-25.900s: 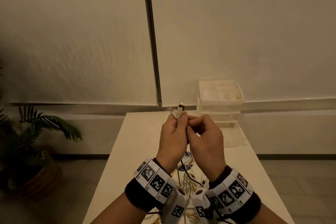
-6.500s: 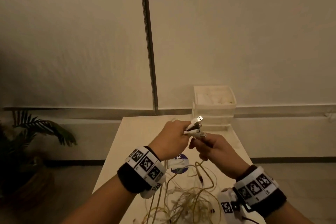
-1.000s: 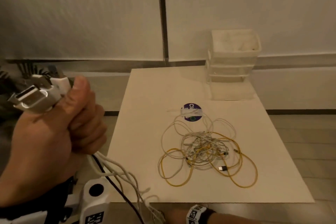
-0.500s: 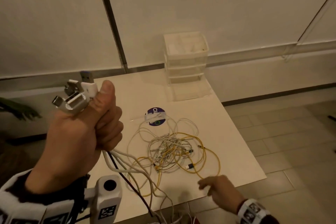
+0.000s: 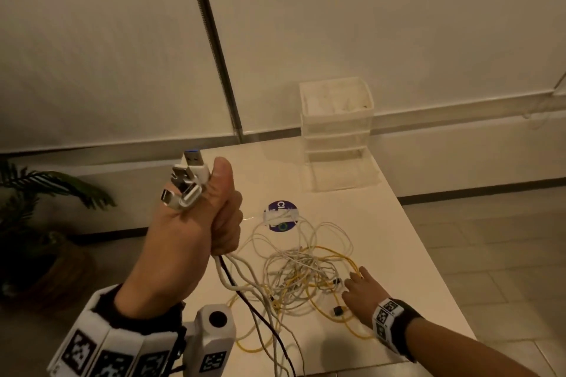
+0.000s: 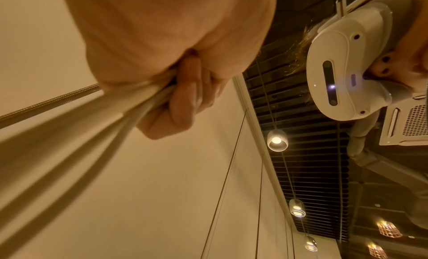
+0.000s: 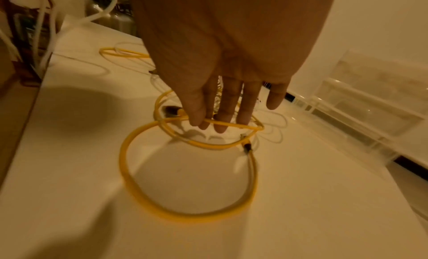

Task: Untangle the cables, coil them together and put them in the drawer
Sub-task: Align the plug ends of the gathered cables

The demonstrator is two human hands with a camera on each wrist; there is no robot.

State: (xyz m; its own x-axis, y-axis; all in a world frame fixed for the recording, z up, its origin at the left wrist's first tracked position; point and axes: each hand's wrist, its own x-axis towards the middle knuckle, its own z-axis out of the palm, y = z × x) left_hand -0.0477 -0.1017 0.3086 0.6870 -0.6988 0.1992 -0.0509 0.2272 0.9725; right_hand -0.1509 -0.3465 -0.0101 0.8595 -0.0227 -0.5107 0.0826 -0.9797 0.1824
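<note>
White table (image 5: 410, 254) carries everything; its far edge meets the wall. Clear drawer unit (image 5: 337, 119) stands at the far right corner of the table, three stacked drawers visible, all pushed in. Tangled cables (image 5: 294, 269), white and yellow mixed, lie in a loose heap mid-table toward the near edge, with several strands running off the heap up into the left hand. Left hand (image 5: 196, 236) is raised above the near left part of the table, fist closed with thumb up, gripping a bundle of cable ends; left wrist view confirms fingers (image 6: 183, 105) curled round the white strands. Right hand (image 5: 364, 291) lies low at the right side of the heap, fingers straight and spread, tips on a yellow cable (image 7: 190, 213); right wrist view shows fingertips (image 7: 220, 127) touching one yellow strand, no grasp closed. Round purple sticker (image 5: 280, 217) sits on the table just beyond the heap, partly crossed by white tape and cable. Cluster of USB plugs (image 5: 186, 184) sticks out of the top of the left fist beside the thumb, one with a blue insert. Small black connector (image 5: 337, 311) lies near the right wrist.
</note>
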